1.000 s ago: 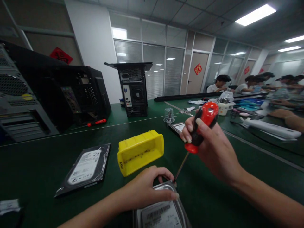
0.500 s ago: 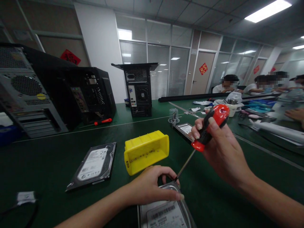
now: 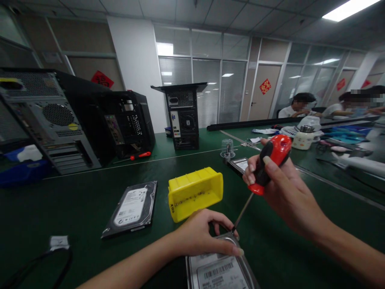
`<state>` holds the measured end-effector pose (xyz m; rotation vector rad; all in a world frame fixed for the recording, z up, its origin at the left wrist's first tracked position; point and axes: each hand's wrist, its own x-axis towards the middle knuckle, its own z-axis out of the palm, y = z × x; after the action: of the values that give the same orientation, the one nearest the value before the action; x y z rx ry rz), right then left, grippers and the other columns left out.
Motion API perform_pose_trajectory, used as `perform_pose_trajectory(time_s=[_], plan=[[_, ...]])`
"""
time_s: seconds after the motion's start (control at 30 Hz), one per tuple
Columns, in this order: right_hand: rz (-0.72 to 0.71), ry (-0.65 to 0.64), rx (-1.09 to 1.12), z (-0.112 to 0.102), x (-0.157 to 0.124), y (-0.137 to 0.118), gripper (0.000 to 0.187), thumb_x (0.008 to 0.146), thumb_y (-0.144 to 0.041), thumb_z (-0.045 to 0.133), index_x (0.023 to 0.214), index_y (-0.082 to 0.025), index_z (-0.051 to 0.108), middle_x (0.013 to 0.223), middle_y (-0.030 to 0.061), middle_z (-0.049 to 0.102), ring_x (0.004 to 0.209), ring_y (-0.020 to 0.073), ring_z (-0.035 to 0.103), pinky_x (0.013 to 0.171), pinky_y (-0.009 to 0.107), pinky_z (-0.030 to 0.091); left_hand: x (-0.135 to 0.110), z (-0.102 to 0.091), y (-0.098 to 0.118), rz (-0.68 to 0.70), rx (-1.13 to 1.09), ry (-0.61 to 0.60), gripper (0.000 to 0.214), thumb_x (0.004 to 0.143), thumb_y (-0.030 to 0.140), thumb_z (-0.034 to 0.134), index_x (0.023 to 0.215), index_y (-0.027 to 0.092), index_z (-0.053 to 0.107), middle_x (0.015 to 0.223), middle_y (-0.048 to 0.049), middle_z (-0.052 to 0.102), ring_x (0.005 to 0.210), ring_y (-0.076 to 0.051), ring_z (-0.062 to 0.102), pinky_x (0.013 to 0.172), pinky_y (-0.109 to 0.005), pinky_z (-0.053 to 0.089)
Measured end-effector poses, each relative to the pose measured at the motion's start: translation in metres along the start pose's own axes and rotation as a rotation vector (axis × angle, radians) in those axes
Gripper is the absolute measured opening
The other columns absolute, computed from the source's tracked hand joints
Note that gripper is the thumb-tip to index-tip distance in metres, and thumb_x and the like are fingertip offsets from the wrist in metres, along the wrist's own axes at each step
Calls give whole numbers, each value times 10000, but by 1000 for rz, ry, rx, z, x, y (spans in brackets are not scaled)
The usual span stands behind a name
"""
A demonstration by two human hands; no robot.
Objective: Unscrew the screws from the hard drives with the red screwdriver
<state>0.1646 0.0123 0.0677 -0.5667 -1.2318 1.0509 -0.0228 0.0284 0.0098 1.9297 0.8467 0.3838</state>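
Note:
A silver hard drive (image 3: 218, 271) with a printed label lies at the bottom middle of the view. My left hand (image 3: 207, 235) grips its far end, thumb across the top and fingers around the far edge. In my right hand (image 3: 279, 176) is a red and black screwdriver (image 3: 278, 146), its shaft slanting down to the drive's far corner beside my left fingertips. The tip's exact contact is hard to make out. Just beyond the left hand, a yellow bin (image 3: 195, 182) lies tipped with its opening toward me, several small screws inside.
A second hard drive (image 3: 132, 206) lies left; a third (image 3: 240, 163) is partly behind my right hand, near a clear plastic dome (image 3: 227, 148). Computer cases (image 3: 183, 116) stand at the back. Another red screwdriver (image 3: 141, 155) lies there. A cable (image 3: 64, 261) is front left. People sit far right.
The whole scene has shifted right in view as the head turned slightly left. Both hands keep their hold, and the screwdriver stays at the drive's far corner.

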Motion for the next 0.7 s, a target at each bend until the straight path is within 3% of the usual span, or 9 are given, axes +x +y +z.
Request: perform_pose_trajectory(time_s=[0.13, 0.23, 0.4, 0.53, 0.7], plan=[[-53, -142, -47, 3, 5, 0, 527, 868, -295, 559, 1266, -464, 258, 877, -31, 543, 667, 109, 548, 658, 262, 508, 2, 0, -3, 17, -48, -14, 394, 663, 469, 759, 969, 225, 713, 720, 42, 558, 585, -75, 357, 520, -197, 256], [-62, -313, -184, 8, 12, -11, 625, 863, -256, 565, 1315, -461, 185, 931, -17, 546, 694, 119, 587, 677, 285, 530, 3, 1, -4, 14, -65, -32, 419, 670, 481, 750, 995, 220, 706, 775, 23, 595, 620, -90, 377, 507, -199, 248], [-75, -502, -394, 15, 23, -45, 432, 832, -261, 597, 1179, -344, 353, 993, 22, 548, 862, 182, 614, 658, 289, 555, 3, 1, -5, 15, -41, -27, 447, 662, 515, 744, 993, 216, 707, 743, 18, 567, 619, -98, 369, 490, -205, 225], [-160, -627, -696, 14, 32, -69, 260, 859, -309, 551, 1097, -256, 461, 940, 42, 548, 752, 165, 588, 580, 265, 550, 4, 2, -5, 14, -39, -20, 456, 653, 513, 752, 989, 207, 707, 758, 15, 578, 615, -95, 368, 488, -206, 225], [-25, -859, -733, 8, 44, -93, 208, 897, -287, 482, 1088, -208, 509, 901, 47, 611, 746, 159, 637, 580, 236, 559, 5, 2, -6, 6, -14, -21, 445, 661, 510, 746, 987, 209, 706, 779, 2, 601, 639, -104, 391, 498, -202, 239]])
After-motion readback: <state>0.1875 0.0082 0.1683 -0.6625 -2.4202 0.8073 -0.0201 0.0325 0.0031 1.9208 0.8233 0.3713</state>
